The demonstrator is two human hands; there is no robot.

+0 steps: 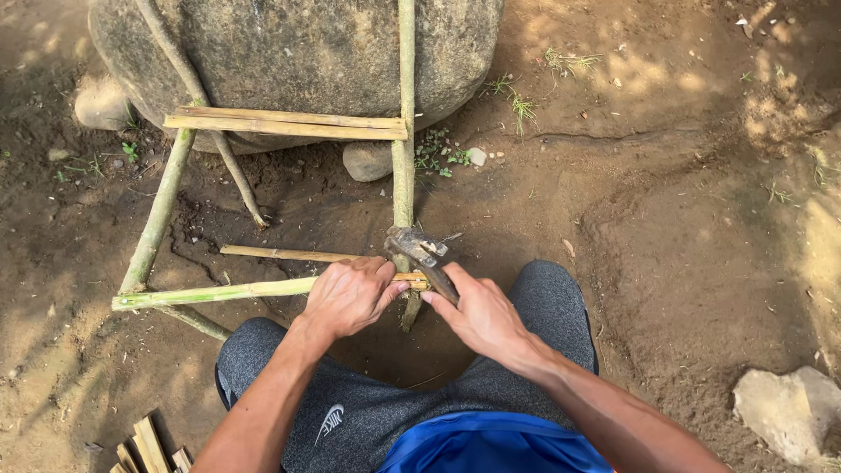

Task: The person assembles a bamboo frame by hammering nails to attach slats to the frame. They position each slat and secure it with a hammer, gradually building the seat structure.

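Head view: left hand [349, 296] fingers clamp bamboo crosspiece [219, 292] at upright pole [404, 131]; right hand [477, 317] grips hammer [422, 254]; short, square taps advisable.

No packages, labels, signs or screens in view.

Head view, steeply down, close
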